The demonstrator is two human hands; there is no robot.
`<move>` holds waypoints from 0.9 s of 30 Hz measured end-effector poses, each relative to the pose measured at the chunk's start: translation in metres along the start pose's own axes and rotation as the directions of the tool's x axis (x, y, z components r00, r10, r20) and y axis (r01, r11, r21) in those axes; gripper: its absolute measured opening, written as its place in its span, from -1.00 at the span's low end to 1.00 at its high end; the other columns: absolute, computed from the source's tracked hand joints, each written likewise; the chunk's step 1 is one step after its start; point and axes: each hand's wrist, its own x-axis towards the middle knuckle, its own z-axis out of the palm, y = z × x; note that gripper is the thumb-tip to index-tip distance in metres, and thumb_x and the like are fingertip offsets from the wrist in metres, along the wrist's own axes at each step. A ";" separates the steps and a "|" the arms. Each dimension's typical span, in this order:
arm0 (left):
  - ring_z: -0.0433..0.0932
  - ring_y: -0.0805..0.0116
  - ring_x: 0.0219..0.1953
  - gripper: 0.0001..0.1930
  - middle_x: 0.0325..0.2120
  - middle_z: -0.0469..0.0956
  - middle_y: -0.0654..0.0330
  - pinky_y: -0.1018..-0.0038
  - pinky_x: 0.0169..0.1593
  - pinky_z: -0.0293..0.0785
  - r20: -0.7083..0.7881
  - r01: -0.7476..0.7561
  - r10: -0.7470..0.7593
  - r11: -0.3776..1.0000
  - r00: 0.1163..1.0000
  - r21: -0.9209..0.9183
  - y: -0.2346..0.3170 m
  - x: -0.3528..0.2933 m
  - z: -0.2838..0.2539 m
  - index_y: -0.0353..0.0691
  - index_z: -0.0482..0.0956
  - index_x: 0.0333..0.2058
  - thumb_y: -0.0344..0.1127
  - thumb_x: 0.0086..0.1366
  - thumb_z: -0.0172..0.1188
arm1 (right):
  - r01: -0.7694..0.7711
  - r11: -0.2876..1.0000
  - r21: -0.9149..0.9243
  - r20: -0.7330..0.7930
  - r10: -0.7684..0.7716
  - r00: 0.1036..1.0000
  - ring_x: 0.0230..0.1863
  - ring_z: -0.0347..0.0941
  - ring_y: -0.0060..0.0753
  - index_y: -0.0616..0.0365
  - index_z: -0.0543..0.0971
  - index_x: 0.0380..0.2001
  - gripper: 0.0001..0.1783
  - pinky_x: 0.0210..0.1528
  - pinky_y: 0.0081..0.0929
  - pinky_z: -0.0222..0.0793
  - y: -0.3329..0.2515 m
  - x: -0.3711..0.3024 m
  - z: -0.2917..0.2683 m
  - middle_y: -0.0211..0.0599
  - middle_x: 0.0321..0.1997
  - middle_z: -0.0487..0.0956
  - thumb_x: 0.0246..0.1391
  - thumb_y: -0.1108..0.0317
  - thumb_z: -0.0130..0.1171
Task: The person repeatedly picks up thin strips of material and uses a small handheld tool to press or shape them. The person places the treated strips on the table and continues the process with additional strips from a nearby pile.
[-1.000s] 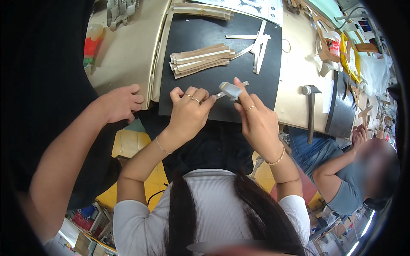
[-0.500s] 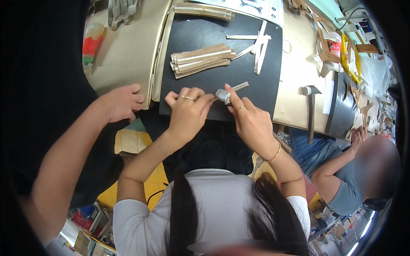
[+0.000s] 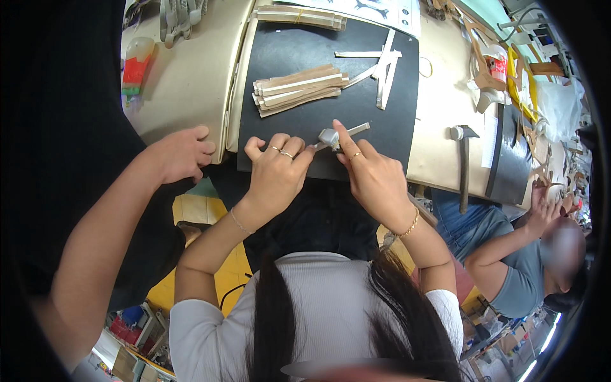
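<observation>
Over the near edge of the black mat (image 3: 299,57), my left hand (image 3: 277,169) pinches the near end of a narrow pale strip (image 3: 359,129) between closed fingertips. A small shiny grey piece (image 3: 329,136), perhaps metal, sits around or on the strip between my hands; its exact kind cannot be made out. My right hand (image 3: 375,181) grips this piece, its index finger stretched along the right side and the thumb below. The strip's far end sticks out beyond that index finger. Farther off lies a stack of brown-and-white strips (image 3: 299,89).
Loose white strips (image 3: 384,73) cross at the mat's far right; a banded bundle (image 3: 302,17) lies behind. A hammer (image 3: 464,165) rests to the right. Another person's hand (image 3: 184,155) is at the table edge on the left, a co-worker's hand (image 3: 544,207) far right.
My left fingertips have moved slightly left and nearer to me, away from the grey piece. My right index finger reaches a little farther forward. The co-worker at right has shifted.
</observation>
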 end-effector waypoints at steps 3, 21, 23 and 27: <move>0.51 0.37 -0.18 -0.84 -0.33 0.55 0.39 0.17 -0.04 0.12 0.015 -0.011 0.010 1.000 1.000 0.028 0.001 -0.003 -0.001 -0.07 0.71 -0.28 -0.38 0.13 0.43 | 0.023 0.999 0.040 -0.086 -0.019 0.996 -0.57 0.53 -0.26 -0.04 0.35 0.44 -0.34 -0.56 -0.32 0.45 -0.001 -0.006 -0.001 -0.31 -0.46 0.44 0.30 0.28 0.20; 0.53 0.36 -0.12 -0.82 -0.31 0.55 0.38 0.10 0.00 0.11 0.009 0.011 -0.011 0.999 1.000 -0.044 -0.003 -0.012 -0.002 -0.09 0.70 -0.29 -0.42 0.10 0.42 | -0.005 1.000 -0.021 0.100 0.007 0.995 -0.57 0.52 -0.27 -0.04 0.33 0.46 -0.30 -0.56 -0.33 0.42 -0.009 0.001 0.002 -0.33 -0.44 0.44 0.27 0.28 0.23; 0.53 0.36 -0.12 -0.83 -0.31 0.54 0.38 0.11 0.00 0.11 -0.004 -0.005 0.005 1.000 1.000 -0.018 -0.004 -0.012 -0.001 -0.08 0.69 -0.29 -0.41 0.10 0.42 | 0.023 1.000 -0.016 -0.019 -0.023 1.000 -0.57 0.52 -0.28 -0.05 0.33 0.46 -0.29 -0.56 -0.32 0.42 -0.006 0.000 0.000 -0.33 -0.43 0.44 0.26 0.28 0.24; 0.52 0.38 -0.13 -0.81 -0.32 0.54 0.38 0.15 0.00 0.11 -0.009 0.025 -0.025 0.999 1.000 -0.036 -0.004 -0.014 0.001 -0.08 0.71 -0.28 -0.40 0.09 0.45 | 0.039 0.998 0.045 -0.071 -0.035 0.997 -0.55 0.54 -0.27 -0.07 0.36 0.44 -0.33 -0.55 -0.31 0.44 -0.008 -0.008 0.002 -0.32 -0.43 0.45 0.28 0.27 0.22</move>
